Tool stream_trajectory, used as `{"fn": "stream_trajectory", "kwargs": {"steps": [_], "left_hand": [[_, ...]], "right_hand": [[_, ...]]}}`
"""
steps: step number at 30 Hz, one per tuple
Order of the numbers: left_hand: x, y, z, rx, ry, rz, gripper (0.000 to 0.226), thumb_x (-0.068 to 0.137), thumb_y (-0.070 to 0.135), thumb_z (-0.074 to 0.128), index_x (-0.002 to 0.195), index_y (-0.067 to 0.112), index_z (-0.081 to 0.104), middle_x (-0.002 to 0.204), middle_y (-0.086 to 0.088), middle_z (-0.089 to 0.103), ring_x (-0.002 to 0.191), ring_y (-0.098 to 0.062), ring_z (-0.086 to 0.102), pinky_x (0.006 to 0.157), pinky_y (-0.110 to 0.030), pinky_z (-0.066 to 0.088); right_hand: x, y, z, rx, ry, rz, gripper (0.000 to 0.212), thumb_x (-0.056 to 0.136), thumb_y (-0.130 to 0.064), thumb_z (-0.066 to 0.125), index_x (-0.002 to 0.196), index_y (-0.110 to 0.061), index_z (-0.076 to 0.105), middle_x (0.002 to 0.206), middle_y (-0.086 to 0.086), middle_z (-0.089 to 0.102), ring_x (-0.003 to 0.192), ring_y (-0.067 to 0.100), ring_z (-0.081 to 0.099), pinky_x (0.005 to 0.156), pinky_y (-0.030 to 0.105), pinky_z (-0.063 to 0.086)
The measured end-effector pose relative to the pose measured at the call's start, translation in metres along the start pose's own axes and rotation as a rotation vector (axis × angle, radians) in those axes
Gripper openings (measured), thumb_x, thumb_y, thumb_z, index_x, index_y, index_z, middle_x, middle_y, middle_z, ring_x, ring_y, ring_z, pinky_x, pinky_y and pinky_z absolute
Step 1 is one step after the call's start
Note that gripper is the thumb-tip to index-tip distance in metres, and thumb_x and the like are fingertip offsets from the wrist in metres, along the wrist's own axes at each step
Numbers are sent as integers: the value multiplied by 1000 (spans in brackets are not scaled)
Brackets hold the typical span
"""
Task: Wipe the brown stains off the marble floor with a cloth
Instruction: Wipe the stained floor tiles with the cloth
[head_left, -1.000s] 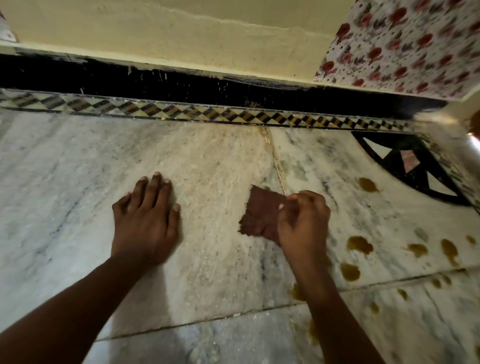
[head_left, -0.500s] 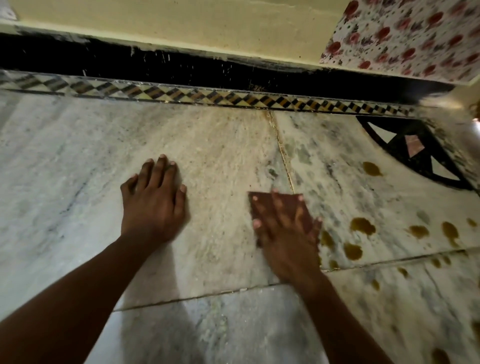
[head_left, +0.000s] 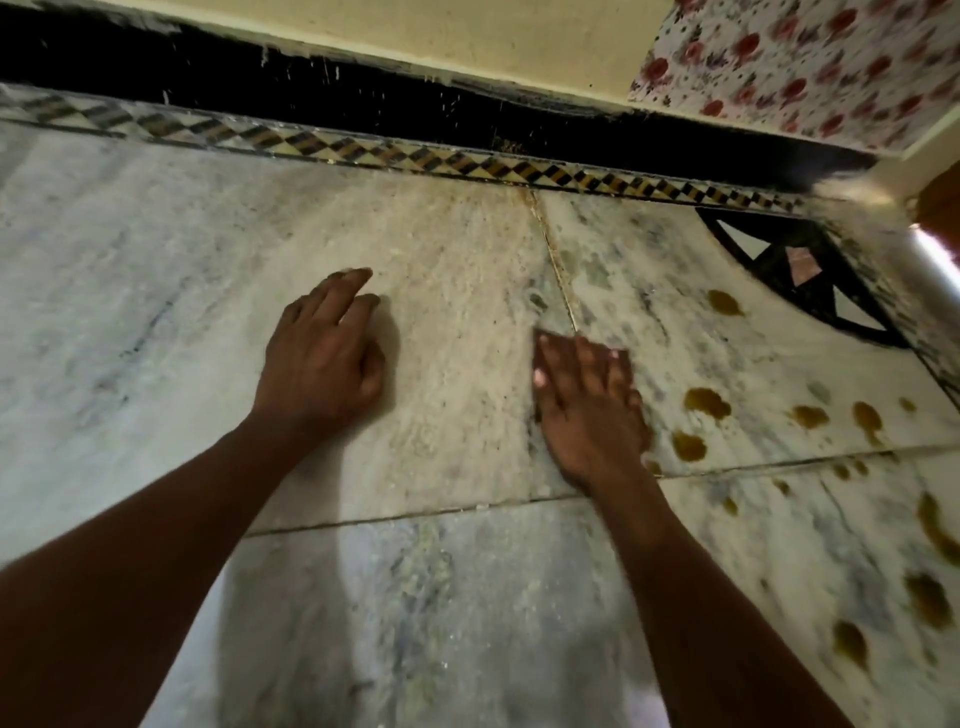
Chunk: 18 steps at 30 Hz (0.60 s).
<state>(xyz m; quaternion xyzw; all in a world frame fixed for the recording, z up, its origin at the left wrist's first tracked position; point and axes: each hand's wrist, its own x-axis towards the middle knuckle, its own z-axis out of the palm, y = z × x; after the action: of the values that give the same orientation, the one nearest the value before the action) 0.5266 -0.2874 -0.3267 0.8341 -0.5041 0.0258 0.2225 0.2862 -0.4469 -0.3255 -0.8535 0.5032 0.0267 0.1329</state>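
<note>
Brown stains (head_left: 706, 402): several wet-looking spots lay on the marble floor (head_left: 156, 338), all to the right of the right hand and down along the right edge; the nearest one was just beside the wrist.
Cloth (head_left: 543, 340): dark brown, almost fully hidden under the right hand; only a small corner showed at the fingertips, next to the tile joint.
Right hand (head_left: 584, 410): it lay flat on the cloth, fingers stretched and spread, pressing it to the floor, not closed around it.
Left hand (head_left: 324, 358): it rested on a clean tile well apart from the cloth, fingers loose and a little bent, holding nothing.
Patterned border (head_left: 467, 163): a checked strip ran along the black skirting (head_left: 363, 98) at the wall.
Floral fabric (head_left: 795, 67): it hung at the upper right.
</note>
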Motion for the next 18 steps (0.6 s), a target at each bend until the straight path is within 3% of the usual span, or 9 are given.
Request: {"fn": "stream_trajectory", "kwargs": {"steps": [3, 7, 9, 12, 15, 18], "left_hand": [[-25, 33, 14, -95, -21, -42, 67, 90, 30, 50, 151, 2, 53, 166, -19, 45, 153, -40, 43, 118, -57, 44], [-80, 109, 34, -77, -128, -88, 69, 100, 44, 37, 160, 9, 45, 172, -12, 37, 160, -34, 34, 127, -57, 32], [-91, 124, 36, 12, -159, -72, 69, 102, 45, 35, 162, 11, 42, 175, -9, 33, 163, -32, 28, 129, -57, 27], [-86, 124, 37, 71, -175, -79, 68, 103, 45, 34, 164, 13, 38, 175, -9, 31, 163, -33, 28, 128, -57, 25], [-86, 126, 35, 75, -184, -79, 68, 104, 45, 34, 164, 14, 37, 176, -8, 29, 163, -32, 26, 126, -56, 25], [-85, 128, 33, 61, -193, -87, 68, 104, 46, 34, 164, 15, 36, 177, -6, 27, 164, -30, 23, 125, -56, 25]], "right_hand": [[34, -15, 0, 17, -24, 80, 61, 107, -67, 10, 164, -52, -3, 179, -6, -8, 163, 34, -16, 129, 56, -12], [-25, 11, 4, -95, -36, -234, 59, 105, -69, 6, 159, -57, -15, 177, -12, -13, 163, 28, -18, 131, 50, -11], [-55, 40, 2, -119, -8, -294, 59, 100, -73, -1, 157, -63, -13, 177, -17, -10, 164, 20, -15, 131, 47, -5], [-29, 64, -4, -76, -30, -79, 59, 104, -70, 6, 160, -61, -7, 177, -17, -9, 163, 23, -16, 131, 53, -4], [15, 42, -7, 32, -44, 112, 61, 107, -67, 12, 164, -52, -5, 178, -9, -10, 162, 34, -17, 129, 59, -10], [-3, 23, -1, -57, -82, -52, 65, 107, -66, 14, 166, -46, -4, 179, -1, -8, 162, 41, -15, 128, 61, -10]]}}
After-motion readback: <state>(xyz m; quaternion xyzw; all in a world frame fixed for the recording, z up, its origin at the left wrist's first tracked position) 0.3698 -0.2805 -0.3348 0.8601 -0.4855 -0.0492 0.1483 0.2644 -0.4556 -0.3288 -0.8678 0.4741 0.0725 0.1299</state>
